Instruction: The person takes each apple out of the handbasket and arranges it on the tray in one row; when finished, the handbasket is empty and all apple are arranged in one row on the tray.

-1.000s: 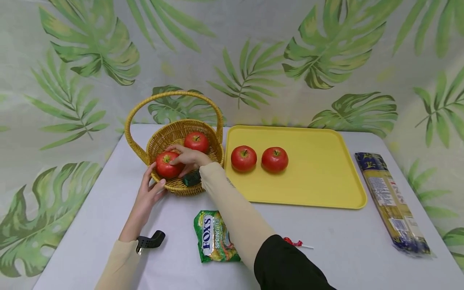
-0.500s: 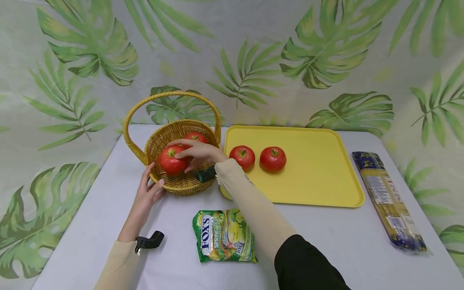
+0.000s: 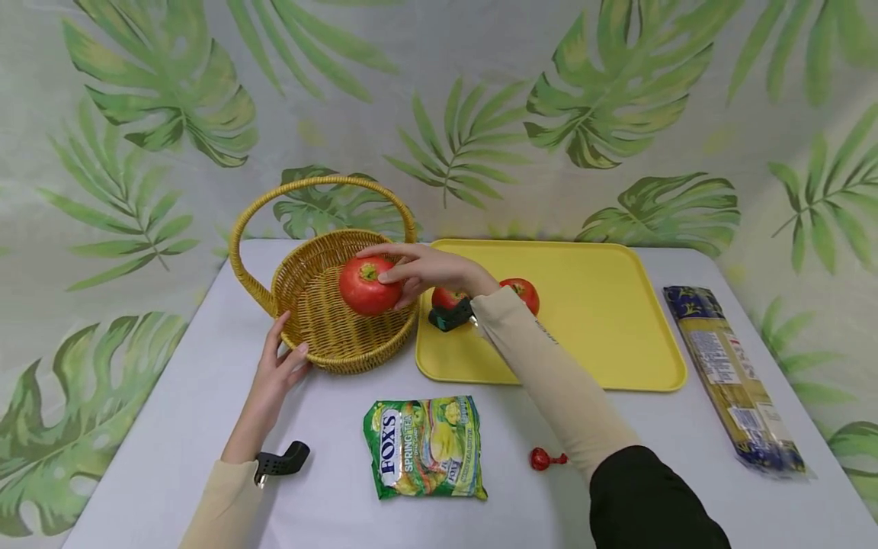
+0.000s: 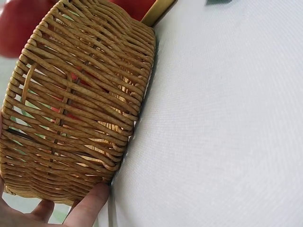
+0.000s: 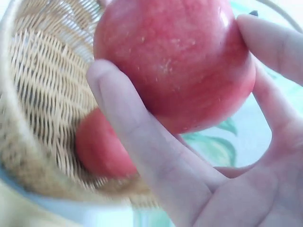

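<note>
Nearest on the white table, a Fox's bag (image 3: 425, 448) lies beside a red sweet (image 3: 539, 459). Beyond, the left hand (image 3: 276, 372) rests relaxed fingers against a wicker basket (image 3: 357, 360). The right hand (image 3: 421, 273) grasps a red apple (image 3: 366, 288), raised over the basket; a second apple (image 5: 104, 146) sits inside. To the right, a yellow tray (image 3: 597, 320) bears two apples (image 3: 525, 294), partly hidden by the right arm. A leaf-print cloth (image 3: 494, 46) hangs behind.

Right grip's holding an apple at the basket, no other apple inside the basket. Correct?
Not quite: a second apple lies inside the basket, as the right wrist view shows. The right grip does hold the first apple there.
</note>
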A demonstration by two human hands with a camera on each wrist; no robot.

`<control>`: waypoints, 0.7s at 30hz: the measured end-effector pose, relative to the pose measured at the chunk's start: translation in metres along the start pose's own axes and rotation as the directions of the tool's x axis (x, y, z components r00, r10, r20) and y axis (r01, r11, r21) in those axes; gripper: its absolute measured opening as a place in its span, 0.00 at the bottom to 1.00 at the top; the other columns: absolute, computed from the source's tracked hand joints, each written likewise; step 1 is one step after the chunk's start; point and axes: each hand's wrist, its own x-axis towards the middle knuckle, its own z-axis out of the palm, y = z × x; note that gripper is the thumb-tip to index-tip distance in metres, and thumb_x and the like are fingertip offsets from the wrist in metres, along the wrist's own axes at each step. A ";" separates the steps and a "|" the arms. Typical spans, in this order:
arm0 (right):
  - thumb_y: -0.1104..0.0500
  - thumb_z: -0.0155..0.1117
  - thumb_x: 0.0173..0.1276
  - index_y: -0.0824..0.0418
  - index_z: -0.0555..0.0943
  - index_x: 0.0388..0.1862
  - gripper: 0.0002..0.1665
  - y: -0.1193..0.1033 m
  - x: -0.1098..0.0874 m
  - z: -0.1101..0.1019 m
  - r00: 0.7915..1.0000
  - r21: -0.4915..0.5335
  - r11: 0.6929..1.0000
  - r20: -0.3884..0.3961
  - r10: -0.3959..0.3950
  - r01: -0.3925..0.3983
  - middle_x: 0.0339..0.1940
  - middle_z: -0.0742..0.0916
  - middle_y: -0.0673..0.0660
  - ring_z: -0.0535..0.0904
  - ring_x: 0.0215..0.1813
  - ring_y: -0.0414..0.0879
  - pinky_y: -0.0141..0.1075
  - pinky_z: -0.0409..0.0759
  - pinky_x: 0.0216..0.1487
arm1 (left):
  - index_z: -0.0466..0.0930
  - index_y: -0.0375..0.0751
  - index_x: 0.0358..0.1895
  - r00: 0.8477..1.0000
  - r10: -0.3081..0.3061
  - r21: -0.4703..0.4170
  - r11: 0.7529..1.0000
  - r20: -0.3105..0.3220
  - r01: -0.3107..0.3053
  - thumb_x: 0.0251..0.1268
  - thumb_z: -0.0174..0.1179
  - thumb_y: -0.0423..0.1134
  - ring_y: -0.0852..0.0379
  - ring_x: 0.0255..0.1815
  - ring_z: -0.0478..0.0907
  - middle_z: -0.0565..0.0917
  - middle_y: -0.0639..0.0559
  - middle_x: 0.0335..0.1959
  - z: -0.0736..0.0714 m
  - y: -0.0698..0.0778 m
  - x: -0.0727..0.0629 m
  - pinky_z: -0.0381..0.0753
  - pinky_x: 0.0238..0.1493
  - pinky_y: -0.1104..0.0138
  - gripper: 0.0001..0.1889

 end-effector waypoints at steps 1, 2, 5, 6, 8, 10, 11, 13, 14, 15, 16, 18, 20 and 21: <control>0.61 0.56 0.72 0.52 0.64 0.73 0.31 -0.001 -0.007 -0.004 1.000 -0.001 1.000 0.005 0.000 0.000 0.63 0.71 0.63 0.81 0.49 0.60 0.52 0.81 0.47 | 0.36 0.56 0.77 1.000 0.002 0.001 1.000 0.002 -0.002 0.76 0.47 0.37 0.39 0.72 0.50 0.35 0.46 0.76 0.000 0.000 0.000 0.58 0.66 0.46 0.37; 0.61 0.56 0.72 0.52 0.64 0.73 0.31 -0.001 -0.014 -0.008 1.000 0.000 1.000 0.006 0.004 -0.004 0.62 0.71 0.65 0.81 0.49 0.61 0.53 0.80 0.48 | 0.36 0.56 0.77 1.000 0.004 0.002 1.000 0.004 -0.004 0.76 0.47 0.37 0.39 0.72 0.50 0.35 0.46 0.76 0.000 0.000 -0.001 0.58 0.66 0.45 0.37; 0.61 0.54 0.73 0.52 0.62 0.74 0.31 0.000 -0.035 -0.023 1.000 0.000 1.000 -0.004 0.015 -0.015 0.61 0.72 0.66 0.80 0.49 0.62 0.56 0.78 0.50 | 0.36 0.56 0.77 1.000 0.010 0.007 1.000 0.008 -0.010 0.76 0.48 0.39 0.39 0.72 0.50 0.35 0.45 0.76 0.000 0.000 -0.001 0.58 0.66 0.45 0.37; 0.61 0.53 0.73 0.52 0.62 0.74 0.31 0.001 -0.042 -0.029 1.000 -0.003 1.000 -0.014 0.021 -0.022 0.61 0.73 0.66 0.81 0.49 0.62 0.56 0.78 0.50 | 0.36 0.56 0.77 1.000 0.009 0.009 1.000 0.009 -0.009 0.76 0.48 0.39 0.39 0.72 0.50 0.35 0.45 0.76 0.000 0.000 -0.001 0.58 0.66 0.46 0.37; 0.61 0.52 0.74 0.52 0.61 0.74 0.31 0.005 -0.058 -0.041 0.999 -0.006 0.999 -0.041 0.034 -0.035 0.61 0.74 0.66 0.81 0.47 0.63 0.58 0.76 0.51 | 0.36 0.56 0.77 1.000 0.008 0.012 1.000 0.010 -0.008 0.76 0.48 0.40 0.39 0.72 0.50 0.35 0.46 0.76 0.000 0.000 -0.001 0.58 0.66 0.46 0.36; 0.62 0.51 0.74 0.53 0.60 0.75 0.31 0.009 -0.073 -0.053 0.997 0.001 0.999 -0.068 0.038 -0.038 0.62 0.73 0.67 0.81 0.46 0.65 0.60 0.74 0.52 | 0.37 0.57 0.77 1.000 0.005 0.016 1.000 0.010 -0.006 0.75 0.48 0.40 0.39 0.72 0.50 0.34 0.46 0.76 0.000 0.000 -0.001 0.58 0.65 0.46 0.36; 0.62 0.51 0.75 0.53 0.59 0.75 0.31 0.012 -0.082 -0.059 0.995 0.002 0.999 -0.086 0.040 -0.040 0.63 0.73 0.67 0.81 0.46 0.66 0.60 0.74 0.52 | 0.37 0.57 0.77 1.000 0.003 0.018 1.000 0.011 -0.003 0.75 0.49 0.40 0.40 0.72 0.50 0.34 0.46 0.76 0.000 0.000 -0.001 0.58 0.66 0.46 0.36; 0.62 0.50 0.75 0.53 0.59 0.75 0.31 0.016 -0.099 -0.070 0.992 0.011 0.999 -0.122 0.040 -0.039 0.64 0.72 0.66 0.80 0.46 0.68 0.61 0.72 0.53 | 0.37 0.57 0.77 1.000 0.001 0.022 1.000 0.011 -0.002 0.75 0.49 0.41 0.40 0.72 0.49 0.34 0.46 0.76 -0.001 0.000 -0.001 0.58 0.65 0.46 0.37; 0.62 0.50 0.75 0.53 0.58 0.75 0.31 0.018 -0.107 -0.076 0.989 0.017 0.999 -0.143 0.041 -0.039 0.65 0.71 0.66 0.80 0.46 0.68 0.61 0.72 0.54 | 0.36 0.58 0.77 1.000 0.000 0.023 1.000 0.013 0.000 0.75 0.49 0.41 0.39 0.73 0.49 0.33 0.46 0.76 -0.001 -0.001 -0.001 0.58 0.66 0.46 0.37; 0.62 0.50 0.75 0.53 0.58 0.75 0.31 0.021 -0.115 -0.081 0.986 0.024 0.999 -0.162 0.041 -0.038 0.66 0.70 0.66 0.80 0.47 0.69 0.61 0.72 0.54 | 0.36 0.57 0.77 1.000 -0.001 0.022 1.000 0.014 0.001 0.75 0.49 0.41 0.39 0.73 0.48 0.33 0.46 0.76 -0.002 -0.001 -0.001 0.58 0.66 0.46 0.37; 0.61 0.50 0.76 0.53 0.58 0.75 0.31 0.024 -0.124 -0.087 0.982 0.025 0.999 -0.186 0.044 -0.040 0.66 0.69 0.66 0.80 0.47 0.68 0.61 0.72 0.54 | 0.36 0.57 0.77 1.000 -0.001 0.021 1.000 0.015 0.000 0.75 0.49 0.41 0.39 0.73 0.48 0.33 0.46 0.76 -0.002 -0.001 -0.001 0.58 0.65 0.45 0.37; 0.60 0.50 0.76 0.53 0.58 0.76 0.31 0.030 -0.141 -0.097 0.974 0.039 0.999 -0.222 0.044 -0.037 0.67 0.67 0.66 0.80 0.47 0.68 0.59 0.73 0.54 | 0.36 0.57 0.77 1.000 -0.001 0.023 1.000 0.016 0.001 0.75 0.49 0.41 0.39 0.73 0.48 0.34 0.46 0.76 -0.002 -0.001 -0.001 0.58 0.65 0.45 0.37; 0.60 0.50 0.76 0.53 0.57 0.76 0.31 0.036 -0.157 -0.107 0.963 0.046 0.998 -0.266 0.050 -0.039 0.68 0.65 0.66 0.81 0.45 0.67 0.56 0.76 0.52 | 0.36 0.56 0.77 1.000 -0.003 0.024 1.000 0.016 0.003 0.75 0.49 0.40 0.39 0.73 0.48 0.34 0.46 0.76 -0.002 -0.002 0.000 0.58 0.65 0.46 0.37; 0.60 0.50 0.76 0.52 0.57 0.76 0.32 0.039 -0.166 -0.111 0.956 0.051 0.998 -0.287 0.055 -0.042 0.68 0.64 0.66 0.82 0.44 0.66 0.54 0.77 0.51 | 0.36 0.56 0.77 1.000 -0.003 0.027 1.000 0.015 0.003 0.75 0.49 0.40 0.39 0.73 0.49 0.34 0.46 0.76 -0.002 -0.002 0.000 0.58 0.65 0.46 0.37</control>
